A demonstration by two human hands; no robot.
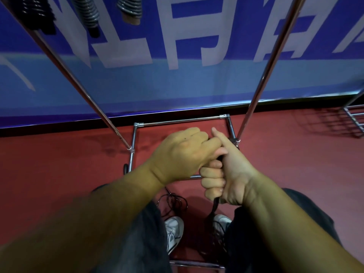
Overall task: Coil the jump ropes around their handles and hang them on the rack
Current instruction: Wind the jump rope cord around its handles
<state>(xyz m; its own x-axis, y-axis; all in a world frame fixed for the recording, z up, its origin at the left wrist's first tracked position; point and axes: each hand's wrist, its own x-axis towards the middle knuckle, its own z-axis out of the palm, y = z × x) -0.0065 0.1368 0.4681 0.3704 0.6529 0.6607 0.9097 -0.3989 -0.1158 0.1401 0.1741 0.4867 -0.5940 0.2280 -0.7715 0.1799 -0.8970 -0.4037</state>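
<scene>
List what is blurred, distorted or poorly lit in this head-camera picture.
Head view: the near left forearm is smeared, while the left hand and right hand on the jump rope are fairly sharp; head view: wide-angle distortion splays the rack poles apart; head view: the shoes lie in dim shadow, and a wire shelf throws a grid shadow on the red floor.

Probably a sports hall: matte red floor (295,154) under a chrome tube rack (257,97), big blue white-lettered banner (197,85) behind it.
</scene>
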